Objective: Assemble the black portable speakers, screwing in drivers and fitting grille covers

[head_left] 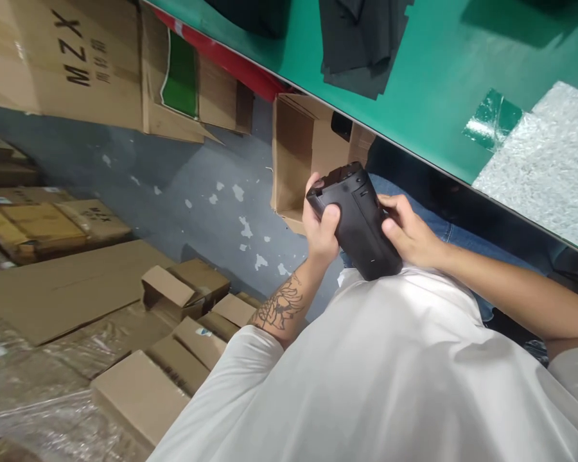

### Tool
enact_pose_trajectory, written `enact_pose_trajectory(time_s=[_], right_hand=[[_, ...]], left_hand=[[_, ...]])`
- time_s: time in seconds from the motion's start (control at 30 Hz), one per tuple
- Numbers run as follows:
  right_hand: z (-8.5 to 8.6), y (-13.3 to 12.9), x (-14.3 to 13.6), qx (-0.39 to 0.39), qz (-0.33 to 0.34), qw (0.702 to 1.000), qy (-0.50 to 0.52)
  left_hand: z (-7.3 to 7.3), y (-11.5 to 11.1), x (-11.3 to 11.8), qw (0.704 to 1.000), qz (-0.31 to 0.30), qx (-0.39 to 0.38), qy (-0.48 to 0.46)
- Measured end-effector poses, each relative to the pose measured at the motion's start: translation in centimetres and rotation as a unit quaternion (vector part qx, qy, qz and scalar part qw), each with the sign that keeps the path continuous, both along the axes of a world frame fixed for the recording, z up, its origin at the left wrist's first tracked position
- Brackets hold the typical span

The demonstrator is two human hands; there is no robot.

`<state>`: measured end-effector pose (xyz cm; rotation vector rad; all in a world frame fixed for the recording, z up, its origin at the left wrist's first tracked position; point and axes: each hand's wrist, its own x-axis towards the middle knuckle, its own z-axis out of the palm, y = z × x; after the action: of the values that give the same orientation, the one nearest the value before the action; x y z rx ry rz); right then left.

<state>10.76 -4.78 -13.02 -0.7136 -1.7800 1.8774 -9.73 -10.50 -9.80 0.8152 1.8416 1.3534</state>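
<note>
Both hands hold a black plastic device point(366, 224), a thick oblong block with rounded edges, close against the front of the white shirt. Its exact kind does not show. My left hand point(322, 228) grips the upper left side, thumb on the near face and fingers mostly hidden behind. On the opposite side, my right hand point(407, 234) is curled against the edge, with thumb and bent fingers touching it. Just beyond the device stands an open cardboard box point(291, 154) with a dark item point(341, 126) inside.
A green-topped table point(433, 96) runs along the upper right, bearing black flat pieces point(356, 51) and a bubble-wrap sheet point(549, 167). Large cartons point(106, 70) stand at upper left. Stacked cardboard boxes point(144, 391) fill the lower left, beside the grey floor point(212, 186).
</note>
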Motion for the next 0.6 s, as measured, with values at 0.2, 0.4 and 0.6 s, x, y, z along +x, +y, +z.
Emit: enact_pose_trajectory(time_s=[0.2, 0.4, 0.6], right_hand=[[2.5, 3.7, -0.6, 0.018, 0.029, 0.998, -0.05], [4.3, 5.1, 0.6, 0.026, 0.125, 0.992, -0.016], [5.0, 5.6, 1.2, 0.018, 0.163, 0.986, 0.001]], left_hand=[[1.2, 0.3, 0.7, 0.998, -0.057, 0.018, -0.014], [2.5, 0.8, 1.6, 0.995, -0.088, 0.031, -0.019], [3.8, 0.7, 3.0, 0.996, -0.074, 0.015, -0.046]])
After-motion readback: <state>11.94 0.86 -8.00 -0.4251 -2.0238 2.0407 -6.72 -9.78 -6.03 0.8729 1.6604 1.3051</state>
